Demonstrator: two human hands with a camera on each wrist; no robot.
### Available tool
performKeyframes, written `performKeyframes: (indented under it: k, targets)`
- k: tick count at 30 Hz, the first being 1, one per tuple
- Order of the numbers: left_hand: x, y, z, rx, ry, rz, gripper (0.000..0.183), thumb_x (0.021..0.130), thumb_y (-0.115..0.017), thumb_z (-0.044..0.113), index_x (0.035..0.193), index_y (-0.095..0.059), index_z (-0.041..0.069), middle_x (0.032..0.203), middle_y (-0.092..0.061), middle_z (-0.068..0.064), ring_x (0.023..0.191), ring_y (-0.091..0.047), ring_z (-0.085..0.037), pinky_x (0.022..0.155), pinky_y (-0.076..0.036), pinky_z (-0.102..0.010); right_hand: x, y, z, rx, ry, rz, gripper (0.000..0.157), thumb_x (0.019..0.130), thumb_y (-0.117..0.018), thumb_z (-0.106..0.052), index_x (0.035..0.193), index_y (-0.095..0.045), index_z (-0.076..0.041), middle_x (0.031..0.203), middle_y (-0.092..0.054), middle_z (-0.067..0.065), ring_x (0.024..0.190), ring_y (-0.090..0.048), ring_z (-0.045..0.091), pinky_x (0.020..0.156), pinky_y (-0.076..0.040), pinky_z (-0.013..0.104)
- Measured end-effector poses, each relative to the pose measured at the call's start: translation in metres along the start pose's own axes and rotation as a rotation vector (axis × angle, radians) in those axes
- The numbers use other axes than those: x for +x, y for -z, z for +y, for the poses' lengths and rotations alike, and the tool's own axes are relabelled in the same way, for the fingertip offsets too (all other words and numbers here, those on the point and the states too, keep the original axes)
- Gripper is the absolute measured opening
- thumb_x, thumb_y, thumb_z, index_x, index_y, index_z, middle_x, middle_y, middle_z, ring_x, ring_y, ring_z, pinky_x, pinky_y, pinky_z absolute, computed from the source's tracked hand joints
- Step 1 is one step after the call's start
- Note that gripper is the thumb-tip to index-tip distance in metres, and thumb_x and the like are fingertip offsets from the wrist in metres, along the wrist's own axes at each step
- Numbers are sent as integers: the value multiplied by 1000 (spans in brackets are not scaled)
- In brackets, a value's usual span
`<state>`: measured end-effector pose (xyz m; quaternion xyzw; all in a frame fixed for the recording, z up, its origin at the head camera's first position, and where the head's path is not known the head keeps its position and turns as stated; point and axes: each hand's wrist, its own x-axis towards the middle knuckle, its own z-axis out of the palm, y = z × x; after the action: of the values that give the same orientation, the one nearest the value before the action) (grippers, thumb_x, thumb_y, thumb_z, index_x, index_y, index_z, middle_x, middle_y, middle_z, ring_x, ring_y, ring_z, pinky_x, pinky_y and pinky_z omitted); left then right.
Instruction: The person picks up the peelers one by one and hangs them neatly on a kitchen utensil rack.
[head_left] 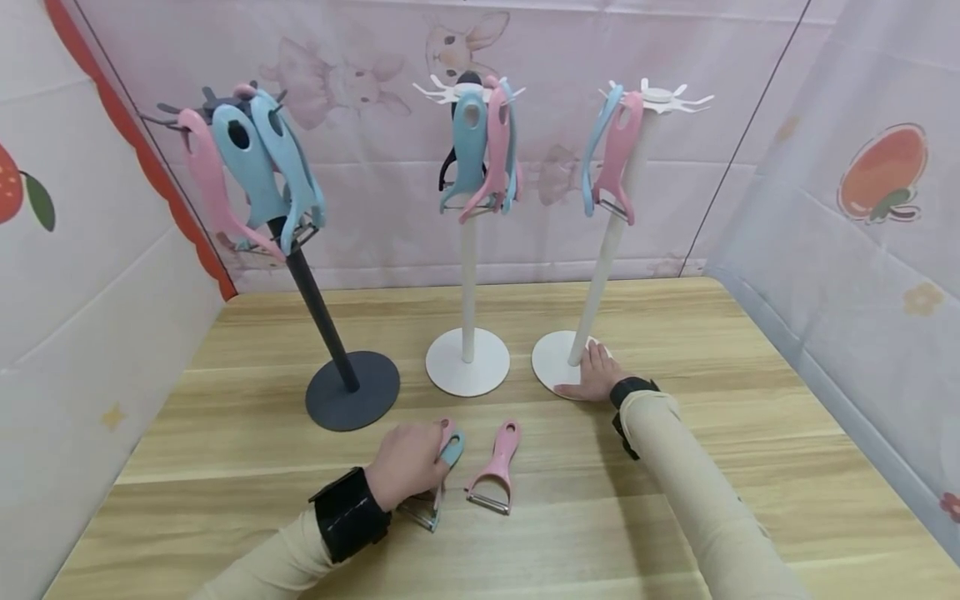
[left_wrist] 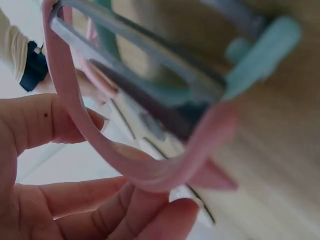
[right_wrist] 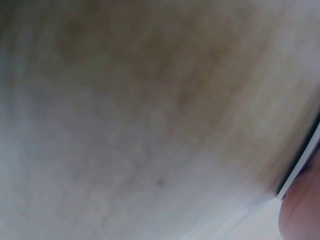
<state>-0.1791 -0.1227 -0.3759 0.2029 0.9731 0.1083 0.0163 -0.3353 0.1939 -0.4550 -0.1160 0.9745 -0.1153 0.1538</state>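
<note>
My left hand (head_left: 408, 462) is low over the table at the front, pinching a pink peeler (left_wrist: 135, 170) between thumb and fingers. In the left wrist view its curved head and metal blade are close up. A blue peeler (head_left: 453, 448) is right beside it, mostly covered by the hand in the head view. To the right a second pink peeler (head_left: 504, 450) lies flat on the wood. My right hand (head_left: 596, 375) rests with spread fingers on the round base (head_left: 551, 358) of the right white stand; only a bit of skin (right_wrist: 302, 207) shows in the right wrist view.
Pink and blue peelers hang from the hooks of the right white stand (head_left: 603, 267). More, including a black one, hang on the middle white stand (head_left: 468, 275). A dark grey stand (head_left: 315, 300) at the left carries several peelers. Patterned curtains (head_left: 360, 150) surround the table (head_left: 750, 417).
</note>
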Motion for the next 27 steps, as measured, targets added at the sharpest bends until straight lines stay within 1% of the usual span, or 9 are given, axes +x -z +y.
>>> performKeyframes:
  k: [3,6,10,11,13,16,21,22,27]
  targets:
    - [3,5,0,-11,-11,35,10,73,-68,12,74,-60,5,52,-28,6,44,-35,-9,38,-28,-23,-1,1,-1,4,-6,-4,103,83,-54,-57,139,-6,16,143,-2,39,133,-4,50,106,-14,56]
    - [8,11,1,-26,-55,113,16,74,-67,12,65,-54,9,51,-29,8,43,-34,-7,39,-26,-22,-2,2,-2,0,-4,-8,104,83,-53,-57,139,-6,16,143,-2,40,133,-4,50,106,-13,56]
    - [17,21,5,-78,-158,301,9,75,-63,11,71,-56,9,53,-34,7,45,-34,-5,40,-27,-19,-3,2,-3,-2,4,-3,103,83,-53,-56,139,-7,17,143,-3,40,133,-5,50,107,-13,56]
    - [19,24,7,-97,-183,348,5,75,-63,11,77,-61,7,55,-38,7,47,-36,-4,41,-29,-19,-3,2,-3,-2,6,0,102,83,-53,-56,139,-7,17,142,-3,40,133,-5,50,107,-13,56]
    - [25,31,12,-127,-236,432,18,75,-64,10,91,-65,3,59,-45,4,50,-39,-5,42,-32,-19,-3,2,-3,-6,6,-2,102,83,-53,-56,139,-7,16,143,-3,40,133,-5,50,107,-13,56]
    - [34,40,20,-196,-311,546,34,76,-64,8,109,-64,-1,69,-57,-1,59,-49,-8,49,-41,-20,-3,2,-3,1,3,-3,102,83,-54,-56,139,-7,16,143,-3,40,133,-5,50,107,-13,56]
    - [52,52,36,-260,-443,735,35,77,-65,9,109,-64,-4,74,-62,-3,64,-52,-11,57,-44,-24,0,0,1,11,8,8,106,82,-53,-60,139,-7,16,143,-3,40,133,-4,51,106,-14,57]
    - [56,55,40,-265,-463,763,34,77,-65,9,108,-64,-4,71,-60,-3,61,-50,-12,56,-43,-24,1,-1,1,12,8,11,106,81,-53,-61,139,-7,16,143,-3,40,133,-4,51,106,-14,57]
    - [74,71,60,-336,-505,811,35,78,-65,6,109,-62,-7,70,-58,-4,58,-48,-14,51,-38,-21,6,-5,5,0,10,20,108,80,-52,-63,139,-8,16,143,-4,39,133,-5,50,106,-14,56]
